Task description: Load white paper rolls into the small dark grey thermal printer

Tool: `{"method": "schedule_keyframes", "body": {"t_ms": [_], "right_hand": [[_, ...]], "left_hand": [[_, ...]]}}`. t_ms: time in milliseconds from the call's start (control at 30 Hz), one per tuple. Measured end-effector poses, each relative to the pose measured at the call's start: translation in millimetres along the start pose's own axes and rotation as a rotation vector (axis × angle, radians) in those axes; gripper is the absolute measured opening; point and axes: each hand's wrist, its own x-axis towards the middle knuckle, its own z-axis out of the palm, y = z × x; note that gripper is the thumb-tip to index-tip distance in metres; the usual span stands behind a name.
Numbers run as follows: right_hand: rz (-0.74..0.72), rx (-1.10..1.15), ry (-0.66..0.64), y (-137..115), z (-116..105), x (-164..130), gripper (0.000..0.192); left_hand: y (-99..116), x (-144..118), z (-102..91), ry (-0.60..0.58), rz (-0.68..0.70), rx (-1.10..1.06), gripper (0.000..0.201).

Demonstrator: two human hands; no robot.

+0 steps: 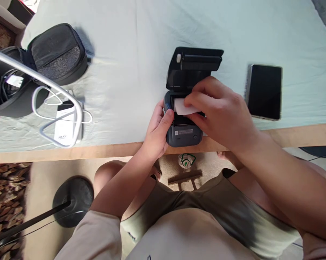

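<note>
A small dark label printer (184, 139) rests near the front edge of the table, its lid (191, 66) swung up and back with a black roller on the inside. My left hand (160, 128) grips the printer's left side, thumb on the rim. Inside the open compartment is a white paper roll (180, 107). My right hand (219, 108) reaches in from the right, thumb and fingers closed on the roll. Part of the roll and the compartment's right side are hidden behind those fingers.
A black phone (265, 92) lies to the right. On the left are an open black case (57, 54), a white box (64, 126) with a white cable and a grey metal arm (44, 75) crossing above. Below the table stand a round black base (73, 202) and a clear bottle (186, 161).
</note>
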Motion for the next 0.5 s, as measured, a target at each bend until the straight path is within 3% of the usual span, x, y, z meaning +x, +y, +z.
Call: {"method": "schedule_keyframes", "body": {"t_ms": [100,267,400,500], "right_hand": [[-0.05,0.016,0.006,5.5,2.6,-1.5,0.041],[-0.413,0.146,0.08,24.3,3.8,-11.2,0.055],[-0.644,0.247,0.169,36.0,-1.6,-14.9,0.039],[-0.623,0.359,0.404,42.4,-0.6,-11.2,0.021]], "left_hand": [[0.5,0.2,0.4,0.033,-0.006,0.015,0.037],[1.8,0.6,-3.2,0.037,-0.03,0.03,0.042],[-1.7,3.5,-14.1,-0.076,-0.067,0.119,0.07],[-5.6,6.4,-22.5,-0.152,-0.092,0.148,0.091]]}}
